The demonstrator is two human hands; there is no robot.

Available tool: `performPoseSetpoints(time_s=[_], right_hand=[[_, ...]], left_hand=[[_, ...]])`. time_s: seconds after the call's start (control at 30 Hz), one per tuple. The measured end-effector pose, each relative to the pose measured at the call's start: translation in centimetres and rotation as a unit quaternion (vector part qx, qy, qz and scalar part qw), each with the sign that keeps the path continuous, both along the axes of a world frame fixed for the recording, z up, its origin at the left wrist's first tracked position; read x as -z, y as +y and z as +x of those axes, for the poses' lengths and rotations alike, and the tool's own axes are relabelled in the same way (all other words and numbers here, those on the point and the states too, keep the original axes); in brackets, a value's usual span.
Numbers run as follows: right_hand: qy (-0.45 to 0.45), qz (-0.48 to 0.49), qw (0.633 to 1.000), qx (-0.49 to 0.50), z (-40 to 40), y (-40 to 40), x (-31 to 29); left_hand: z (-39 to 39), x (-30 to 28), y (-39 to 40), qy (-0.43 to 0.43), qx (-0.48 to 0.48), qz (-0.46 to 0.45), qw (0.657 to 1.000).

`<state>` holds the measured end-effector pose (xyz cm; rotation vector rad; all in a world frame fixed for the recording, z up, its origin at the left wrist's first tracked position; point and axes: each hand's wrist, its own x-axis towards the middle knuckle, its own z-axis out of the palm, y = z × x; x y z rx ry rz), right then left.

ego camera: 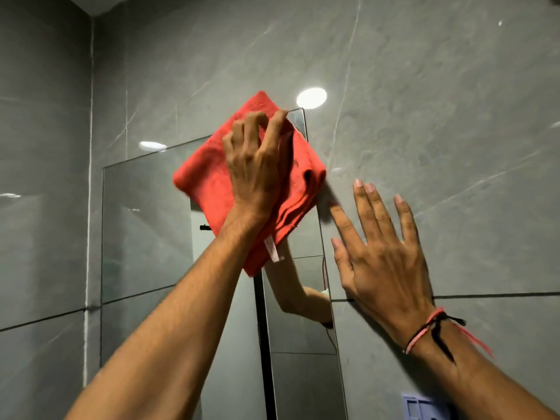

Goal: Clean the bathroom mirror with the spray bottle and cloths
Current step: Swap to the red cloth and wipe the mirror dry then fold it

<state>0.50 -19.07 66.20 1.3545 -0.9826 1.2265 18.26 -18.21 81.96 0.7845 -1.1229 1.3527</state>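
Grey marble wall tiles [424,86] — glossy, dark-grouted.

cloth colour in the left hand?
Red-orange cloth, folded, pressed on the mirror by the left hand. Head view.

Both arms reach up. The left hand [257,165] presses flat with fingers curled; the right hand [381,253] is spread wide, palm forward.

The cloth [212,177] under my hand is bright red with a white tag [272,250]. The wall [424,116] is gray with thin white lines. My wrist string [430,328] is pink and black.
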Motion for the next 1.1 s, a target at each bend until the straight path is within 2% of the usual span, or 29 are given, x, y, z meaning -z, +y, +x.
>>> performPoseSetpoints(time_s=[0.13,0.27,0.47,0.73,0.87,0.93,1.0,1.07,1.1], right_hand=[[-0.006,0.017,1.0,0.006,0.4,0.1,-0.2],[-0.012,0.016,1.0,-0.006,1.3,0.4,-1.4],[-0.005,0.015,1.0,-0.011,2.5,0.4,-2.5],[0.007,0.03,0.999,0.012,4.1,0.0,-2.9],[-0.004,0.033,0.999,0.005,5.1,-0.4,-2.8],[-0.004,0.035,0.999,0.005,5.3,-0.5,-2.8],[-0.003,0.034,0.999,0.005,5.2,-0.6,-2.7],[-0.004,0.029,1.0,0.0,5.2,-0.5,-2.8],[-0.005,0.028,1.0,-0.004,5.3,-0.5,-2.7]], left_hand=[[0.9,5.4,-0.6,-0.003,0.025,0.148,0.989],[1.7,7.0,-0.7,-0.014,-0.007,0.206,0.979],[4.6,6.6,-0.9,-0.028,-0.009,0.207,0.978],[12.1,5.9,-1.1,0.038,0.004,0.229,0.973],[13.0,6.0,-1.3,0.061,0.01,0.232,0.971],[12.1,6.5,-1.0,0.033,0.001,0.21,0.977],[10.9,7.0,-0.5,-0.037,0.011,0.16,0.986],[8.9,7.0,0.4,-0.058,0.039,0.177,0.982],[7.8,6.8,0.7,-0.035,0.064,0.205,0.976]])
